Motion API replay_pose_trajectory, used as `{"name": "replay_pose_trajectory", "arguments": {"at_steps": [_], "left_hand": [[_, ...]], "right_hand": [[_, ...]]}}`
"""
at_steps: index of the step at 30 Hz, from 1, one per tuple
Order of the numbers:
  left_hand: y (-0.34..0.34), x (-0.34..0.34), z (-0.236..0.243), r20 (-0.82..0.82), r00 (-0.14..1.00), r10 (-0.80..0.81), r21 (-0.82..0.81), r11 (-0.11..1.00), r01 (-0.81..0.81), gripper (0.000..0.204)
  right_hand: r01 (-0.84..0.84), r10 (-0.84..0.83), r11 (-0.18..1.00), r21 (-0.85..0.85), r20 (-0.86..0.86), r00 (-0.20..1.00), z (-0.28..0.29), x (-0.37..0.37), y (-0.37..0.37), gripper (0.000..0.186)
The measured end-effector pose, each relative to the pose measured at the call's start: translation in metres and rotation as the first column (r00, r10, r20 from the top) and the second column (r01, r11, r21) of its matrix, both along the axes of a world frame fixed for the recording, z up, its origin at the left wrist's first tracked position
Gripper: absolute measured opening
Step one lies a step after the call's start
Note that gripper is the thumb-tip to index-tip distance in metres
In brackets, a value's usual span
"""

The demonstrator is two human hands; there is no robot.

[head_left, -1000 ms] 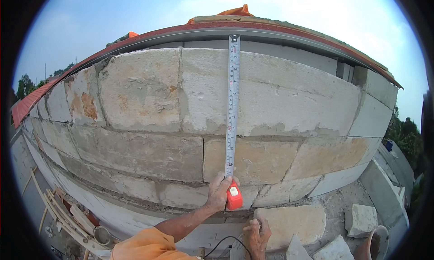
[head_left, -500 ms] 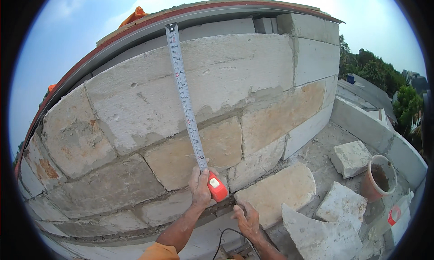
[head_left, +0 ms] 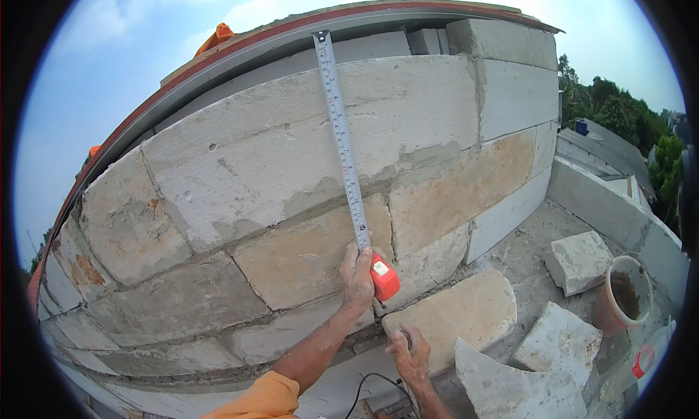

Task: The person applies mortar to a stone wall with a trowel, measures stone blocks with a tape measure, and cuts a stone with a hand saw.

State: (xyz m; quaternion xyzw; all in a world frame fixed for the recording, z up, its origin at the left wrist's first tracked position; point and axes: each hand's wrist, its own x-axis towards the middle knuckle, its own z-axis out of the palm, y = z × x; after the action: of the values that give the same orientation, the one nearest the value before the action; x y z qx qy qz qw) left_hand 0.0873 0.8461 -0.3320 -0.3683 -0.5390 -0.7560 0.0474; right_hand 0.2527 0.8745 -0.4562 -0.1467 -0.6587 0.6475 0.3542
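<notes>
Gripping one red tape measure in closed left hand, one blade extended above fingers, right hand half-curled, empty, one tan slab beside fingertips.

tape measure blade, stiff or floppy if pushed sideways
The blade looks fairly stiff lengthwise, since it runs nearly straight up from the red case. A narrow, flat strip, it would probably flex or buckle when pushed. It likely shifts least down at the left hand.

Passage: gap between tape case and right hand. Obstacles: block wall ahead; rounded slab, broken block, bucket at right.
</notes>
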Motion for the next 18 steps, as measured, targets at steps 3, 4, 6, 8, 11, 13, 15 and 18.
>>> {"name": "replay_pose_trajectory", "arguments": {"at_steps": [3, 4, 6, 8, 11, 13, 15, 18], "left_hand": [[0.007, 0.009, 0.007, 0.073, 0.995, -0.064, 0.049, 0.997, 0.061, 0.031], [0.007, 0.009, 0.008, 0.109, 0.989, -0.098, 0.079, 0.993, 0.090, 0.031], [0.007, 0.009, 0.009, 0.093, 0.994, -0.050, 0.056, 0.997, 0.044, 0.030], [0.009, 0.008, 0.009, 0.079, 0.997, -0.007, 0.034, 0.999, 0.005, 0.030], [0.013, 0.006, 0.006, 0.073, 0.997, 0.032, 0.029, 0.999, -0.034, 0.030], [0.015, 0.006, 0.007, 0.077, 0.997, 0.030, 0.014, 0.999, -0.031, 0.030], [0.017, 0.005, 0.007, 0.080, 0.996, 0.029, 0.023, 0.999, -0.031, 0.030], [0.019, 0.005, 0.007, 0.083, 0.996, 0.035, 0.027, 0.999, -0.037, 0.030]], "right_hand": [[0.021, -0.021, 1.000, -0.007, -0.001, 1.000, -0.003, 0.001, 0.004, 0.041], [0.022, -0.022, 0.999, -0.026, -0.005, 1.000, -0.002, 0.002, 0.004, 0.042], [0.017, -0.017, 0.999, -0.043, -0.009, 1.000, -0.001, 0.001, 0.005, 0.042], [0.024, -0.024, 0.999, -0.047, 0.007, 1.000, -0.002, 0.000, 0.005, 0.043], [0.019, -0.017, 0.997, -0.068, 0.028, 0.999, -0.003, 0.000, 0.007, 0.044], [0.010, -0.008, 0.997, -0.076, 0.027, 1.000, -0.002, 0.000, 0.008, 0.043], [0.004, -0.002, 0.996, -0.085, 0.026, 1.000, -0.004, 0.000, 0.009, 0.043], [0.010, -0.006, 0.996, -0.089, 0.042, 0.999, -0.006, -0.001, 0.010, 0.043]]}}
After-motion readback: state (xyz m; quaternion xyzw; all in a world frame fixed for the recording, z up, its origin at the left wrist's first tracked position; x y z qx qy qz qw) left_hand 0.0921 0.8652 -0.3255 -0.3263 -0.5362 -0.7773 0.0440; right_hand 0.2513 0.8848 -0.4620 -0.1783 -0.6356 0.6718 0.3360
